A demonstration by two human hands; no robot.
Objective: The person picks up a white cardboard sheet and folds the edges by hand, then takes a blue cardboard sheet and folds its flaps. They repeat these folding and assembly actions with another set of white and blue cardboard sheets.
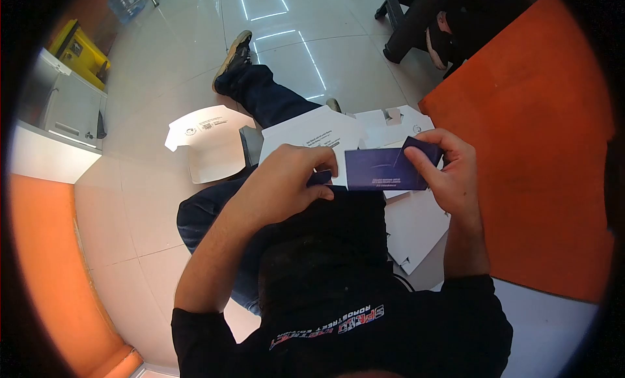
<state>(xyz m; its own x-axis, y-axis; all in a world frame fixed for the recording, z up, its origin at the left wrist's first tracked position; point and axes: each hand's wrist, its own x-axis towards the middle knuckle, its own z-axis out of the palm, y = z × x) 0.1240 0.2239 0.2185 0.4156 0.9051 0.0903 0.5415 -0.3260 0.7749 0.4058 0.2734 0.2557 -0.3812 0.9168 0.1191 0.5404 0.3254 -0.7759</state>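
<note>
Between both hands (301, 181), dark purple carton (385, 169), printed

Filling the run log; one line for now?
left hand holds purple carton, left end | right hand holds right end | white cardboard pieces nearby

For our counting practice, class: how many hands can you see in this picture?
2: the left hand at the purple carton's left end, the right hand at its right end. Another person's foot shows at upper right; their hands may be hidden.

Shirt (312, 248) reads "ROADSTREET"; purple box (384, 168) print blurred.
</note>
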